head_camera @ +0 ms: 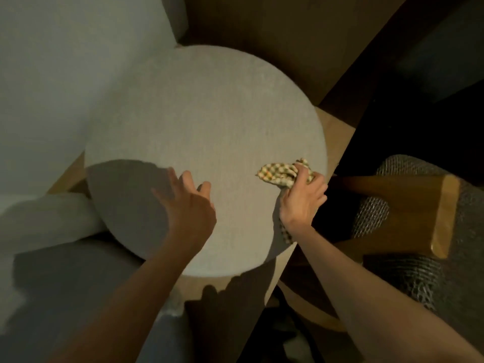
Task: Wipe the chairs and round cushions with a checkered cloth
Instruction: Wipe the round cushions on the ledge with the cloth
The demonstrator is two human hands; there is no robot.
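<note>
1. At the centre of the view, the round cushion [204, 137] is lying on a wooden seat and is filling most of the frame. Its pale fabric is showing no streaks or marks, so I cannot tell how much of it is already wiped.
2. Under it, the chair [337, 134] is showing only as bare wooden edges at 2 and 8 o'clock of the cushion. With the cloth up on the fabric, this wood is probably waiting its turn.
3. At 3 o'clock of the view, a second chair [419, 210], with a wooden arm and woven mesh, is standing just beside the first. No cloth is touching it, so it seems left to do.
4. The left hand [188, 205] is resting on the cushion at about 6 o'clock of its centre. Its fingers are straight, spread apart and holding nothing, and it is apparently steadying the cushion.
5. The right hand [303, 200] is working at the cushion's rim at 4 o'clock, with its fingers curled and clamping the cloth.
6. The checkered cloth [277, 174] is bunching under that hand, one end pressing on the cushion top and a tail hanging past the rim. By my reading, the job is sitting within the cushion step.
</note>
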